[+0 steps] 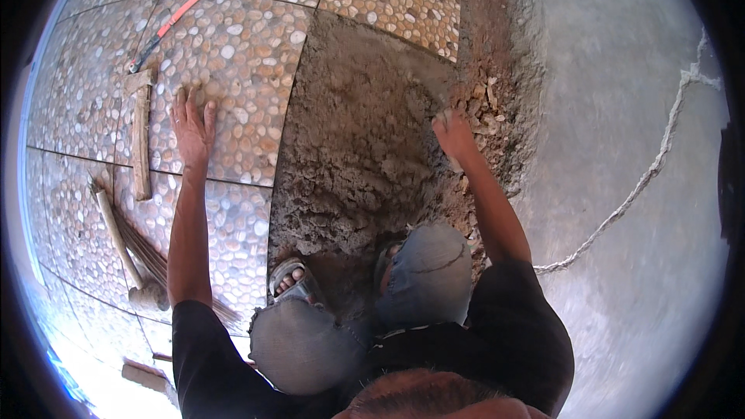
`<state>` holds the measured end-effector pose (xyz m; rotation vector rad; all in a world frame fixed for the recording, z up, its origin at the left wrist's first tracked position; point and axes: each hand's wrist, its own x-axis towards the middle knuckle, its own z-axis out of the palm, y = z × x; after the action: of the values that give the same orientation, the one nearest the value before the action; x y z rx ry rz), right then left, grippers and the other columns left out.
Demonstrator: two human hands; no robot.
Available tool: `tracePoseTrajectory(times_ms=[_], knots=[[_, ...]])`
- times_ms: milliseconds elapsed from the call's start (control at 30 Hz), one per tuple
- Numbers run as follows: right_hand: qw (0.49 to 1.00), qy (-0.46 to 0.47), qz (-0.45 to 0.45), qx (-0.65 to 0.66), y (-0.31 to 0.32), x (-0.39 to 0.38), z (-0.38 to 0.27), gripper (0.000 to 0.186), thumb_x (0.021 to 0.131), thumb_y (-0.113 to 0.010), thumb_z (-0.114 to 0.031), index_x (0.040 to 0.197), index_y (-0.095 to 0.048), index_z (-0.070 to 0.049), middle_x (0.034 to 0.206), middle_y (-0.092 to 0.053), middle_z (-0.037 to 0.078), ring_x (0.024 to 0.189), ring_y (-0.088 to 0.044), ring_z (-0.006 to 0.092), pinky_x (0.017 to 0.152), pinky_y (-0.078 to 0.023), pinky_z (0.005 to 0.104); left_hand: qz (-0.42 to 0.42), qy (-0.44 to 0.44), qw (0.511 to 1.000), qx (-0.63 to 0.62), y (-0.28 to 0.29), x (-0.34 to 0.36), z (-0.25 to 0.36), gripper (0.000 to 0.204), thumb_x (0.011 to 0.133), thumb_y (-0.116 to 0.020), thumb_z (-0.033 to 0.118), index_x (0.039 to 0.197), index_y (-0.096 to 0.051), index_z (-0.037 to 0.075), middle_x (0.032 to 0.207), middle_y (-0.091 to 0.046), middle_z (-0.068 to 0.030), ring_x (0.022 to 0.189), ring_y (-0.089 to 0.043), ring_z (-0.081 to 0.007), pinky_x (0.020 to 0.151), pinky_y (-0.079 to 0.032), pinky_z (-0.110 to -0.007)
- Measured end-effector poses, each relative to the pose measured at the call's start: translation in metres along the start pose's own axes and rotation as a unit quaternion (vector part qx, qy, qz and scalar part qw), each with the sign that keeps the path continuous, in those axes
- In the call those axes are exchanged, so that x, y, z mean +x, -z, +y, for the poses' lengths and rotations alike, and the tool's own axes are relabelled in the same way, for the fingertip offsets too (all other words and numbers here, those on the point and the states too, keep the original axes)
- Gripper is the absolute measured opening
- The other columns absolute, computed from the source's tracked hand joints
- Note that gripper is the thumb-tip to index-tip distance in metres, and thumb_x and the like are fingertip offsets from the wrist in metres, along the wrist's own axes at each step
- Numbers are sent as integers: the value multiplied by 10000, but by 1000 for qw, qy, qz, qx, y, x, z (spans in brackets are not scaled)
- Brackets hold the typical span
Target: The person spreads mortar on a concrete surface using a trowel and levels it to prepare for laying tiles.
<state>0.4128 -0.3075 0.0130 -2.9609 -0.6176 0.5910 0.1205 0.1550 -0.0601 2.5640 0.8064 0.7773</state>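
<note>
My left hand rests with fingers spread on the pebble-patterned tiles. Just left of it lies a wooden-handled hammer, with a slim tool with a pink handle beyond its head. My right hand is over the right side of the rough mortar bed, fingers curled; what they hold, if anything, I cannot make out. The mortar fills an untiled gap between tiles, with a smoother band near its upper right. Loose brown rubble runs beside my right hand.
A mallet and a bundle of thin sticks lie at lower left, near a small block. My sandalled foot is at the mortar's near end. A twisted rope crosses the grey concrete floor on the right.
</note>
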Motion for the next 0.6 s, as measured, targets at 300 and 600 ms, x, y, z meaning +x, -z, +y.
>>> tracePoseTrajectory(times_ms=[300,600], knots=[[997,-64,-29,-41,29,20,-22,631,906,-488,-415,1283,-437,89,1148,-553,332,1074,-546,432,934,-431,476,-8,5,1000,0,-3,-1,-1,537,951,-461,411,1358,-409,65,1391,-379,-236,1310,-323,-393,1102,-221,-489],[984,-66,-54,156,39,5,-45,614,905,-499,-399,1289,-430,75,1120,-581,299,944,-602,446,833,-474,486,-9,10,1000,11,-1,-3,-2,531,948,-464,420,1363,-412,93,1392,-378,-231,1305,-321,-399,1107,-215,-482]])
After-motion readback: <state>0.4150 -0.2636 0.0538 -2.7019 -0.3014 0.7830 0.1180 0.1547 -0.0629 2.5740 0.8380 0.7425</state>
